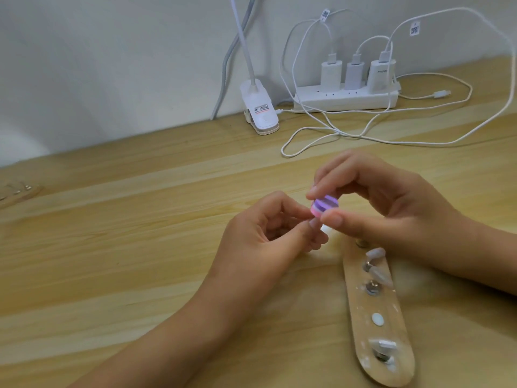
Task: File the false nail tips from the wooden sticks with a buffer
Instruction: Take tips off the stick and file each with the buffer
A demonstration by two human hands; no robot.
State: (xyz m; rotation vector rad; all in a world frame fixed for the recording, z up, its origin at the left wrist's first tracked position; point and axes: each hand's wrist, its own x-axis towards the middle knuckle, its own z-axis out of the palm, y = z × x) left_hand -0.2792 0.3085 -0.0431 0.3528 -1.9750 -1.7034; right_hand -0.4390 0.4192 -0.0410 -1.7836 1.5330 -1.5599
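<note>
A pale wooden table fills the view. At its far edge against the wall lie a white power strip carrying three chargers, loops of white cable and, to the left, the clip of a white lamp. On the near right lies a flat wooden stick with metal studs along it and a few clear nail tips resting on them. A second stick at the far left edge is too faint to describe. Over the middle of the table the left hand has thumb and forefinger pinched together on what looks like a nail tip, mostly hidden by the fingers. The right hand grips a small purple and pink buffer between thumb and fingers, held right against that pinch. The tips look thin, light and slick, stiff enough to file but likely to bend, crack or flick away under hard pressure. It is probably best to hold one by its sides near the base, leaving the free edge bare. The buffer looks like soft foam with a gritty face, so short light strokes should do. As for writing, the lamp clip bears a small printed label too fine to read, two cable tags show square codes, and the right charger has faint grey lettering I cannot make out.
</note>
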